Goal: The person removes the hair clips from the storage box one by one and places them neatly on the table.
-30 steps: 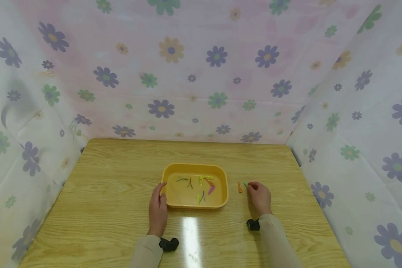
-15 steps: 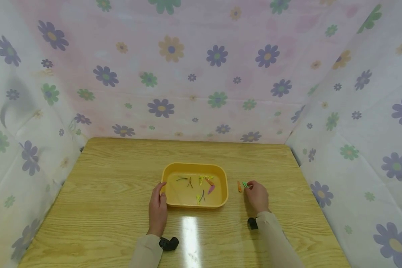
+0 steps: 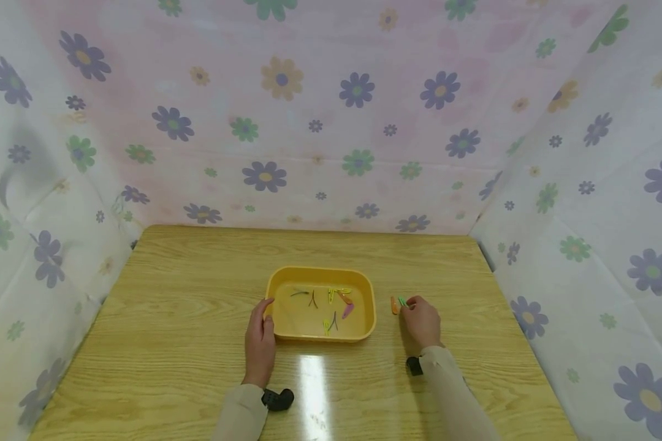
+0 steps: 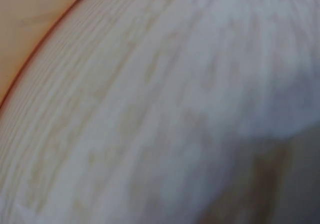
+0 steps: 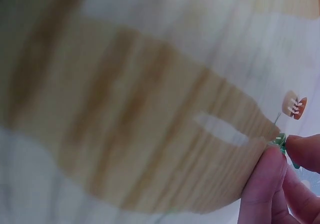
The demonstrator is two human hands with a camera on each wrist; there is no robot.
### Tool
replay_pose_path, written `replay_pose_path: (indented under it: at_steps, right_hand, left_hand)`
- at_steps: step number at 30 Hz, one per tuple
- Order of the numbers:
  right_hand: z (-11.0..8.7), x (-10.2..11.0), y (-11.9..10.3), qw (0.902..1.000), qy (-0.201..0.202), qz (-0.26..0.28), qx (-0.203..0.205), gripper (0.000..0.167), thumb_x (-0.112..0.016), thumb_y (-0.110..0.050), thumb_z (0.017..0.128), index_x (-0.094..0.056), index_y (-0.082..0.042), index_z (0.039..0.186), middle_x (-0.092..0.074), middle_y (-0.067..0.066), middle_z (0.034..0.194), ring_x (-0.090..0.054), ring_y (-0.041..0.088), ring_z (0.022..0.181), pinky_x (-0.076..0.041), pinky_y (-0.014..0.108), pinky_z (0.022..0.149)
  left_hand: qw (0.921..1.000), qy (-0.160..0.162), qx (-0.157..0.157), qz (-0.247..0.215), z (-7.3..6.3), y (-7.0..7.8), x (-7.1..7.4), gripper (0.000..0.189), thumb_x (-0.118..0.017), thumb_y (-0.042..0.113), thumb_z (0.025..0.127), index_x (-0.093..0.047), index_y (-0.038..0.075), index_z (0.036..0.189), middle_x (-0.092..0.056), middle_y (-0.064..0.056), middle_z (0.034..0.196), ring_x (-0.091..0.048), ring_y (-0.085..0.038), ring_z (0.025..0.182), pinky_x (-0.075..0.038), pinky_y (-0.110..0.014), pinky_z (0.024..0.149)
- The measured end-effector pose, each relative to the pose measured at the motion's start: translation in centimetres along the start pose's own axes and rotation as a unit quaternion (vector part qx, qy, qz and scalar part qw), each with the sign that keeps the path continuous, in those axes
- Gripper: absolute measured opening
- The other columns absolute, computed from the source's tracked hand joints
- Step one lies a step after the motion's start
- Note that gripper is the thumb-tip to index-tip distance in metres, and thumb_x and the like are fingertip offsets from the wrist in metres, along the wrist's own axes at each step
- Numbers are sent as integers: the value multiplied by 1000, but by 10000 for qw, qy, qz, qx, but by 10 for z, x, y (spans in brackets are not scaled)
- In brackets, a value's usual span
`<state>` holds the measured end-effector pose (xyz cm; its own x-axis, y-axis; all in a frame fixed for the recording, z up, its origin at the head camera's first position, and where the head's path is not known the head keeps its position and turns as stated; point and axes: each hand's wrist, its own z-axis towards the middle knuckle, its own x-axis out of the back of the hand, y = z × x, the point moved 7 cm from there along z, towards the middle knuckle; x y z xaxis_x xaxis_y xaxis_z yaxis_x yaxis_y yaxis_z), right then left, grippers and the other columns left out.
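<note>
My left hand (image 3: 260,346) grips the left wall of the yellow plastic tray (image 3: 320,338), its fingertips and thumb at the rim. The left wrist view shows only a corner of the tray (image 4: 30,28) and blurred tabletop. To the tray's right, my right hand (image 3: 422,323) pinches a small green hair clip (image 3: 402,301) between thumb and forefinger, low over the table. The right wrist view shows the green clip (image 5: 280,141) at the fingertips, partly hidden by them. Just left of that hand lies an orange hair clip (image 3: 394,305) with light marks.
Inside the tray are several hair clips, among them a pink clip (image 3: 347,311), an orange clip (image 3: 344,298), a yellow clip (image 3: 326,327) and dark, forked ones standing on edge. Flower-printed cloth (image 3: 320,147) surrounds the wooden table (image 3: 198,269) at the back and sides.
My right hand has shifted slightly left, closer to the orange clip, and more of the green clip shows at its fingertips. The left hand and tray have stayed put.
</note>
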<state>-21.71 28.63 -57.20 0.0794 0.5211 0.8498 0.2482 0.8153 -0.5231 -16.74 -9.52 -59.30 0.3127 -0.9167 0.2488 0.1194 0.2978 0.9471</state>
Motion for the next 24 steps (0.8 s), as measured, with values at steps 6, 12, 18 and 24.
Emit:
replay_pose_path:
  at_steps: [6,12,18,24]
  right_hand:
    - [1,0,-2,9997,-128,-227,-2,22,-56,-22,85,-60,-1,88,-61,12,79,-55,23,65,-44,38,59]
    - [2,1,-2,9993,-236,-290,-22,20,-54,-20,84,-58,0,84,-59,10,73,-52,21,59,-42,36,54]
    - [4,0,1,9991,-291,-283,-103,22,-53,-23,84,-58,-1,86,-59,10,74,-53,22,61,-42,36,55]
    - [3,0,3,9965,-749,185,-317,43,-50,-36,87,-52,1,109,-60,15,95,-56,25,78,-44,41,66]
  left_hand:
    - [10000,1,15,3,1,-1,-1,33,-36,19,96,-48,23,126,-39,13,133,-32,-11,124,-29,-42,98]
    - [10000,7,-23,-96,0,0,-1,33,-37,15,96,-48,25,126,-39,11,133,-32,-11,125,-29,-42,98]
    - [9999,-34,-27,-134,0,0,-2,33,-37,17,96,-48,23,126,-38,11,133,-31,-11,125,-29,-43,98]
    - [9999,-46,-35,-101,1,-1,-1,33,-36,20,96,-47,26,126,-38,10,134,-31,-12,125,-29,-43,98]
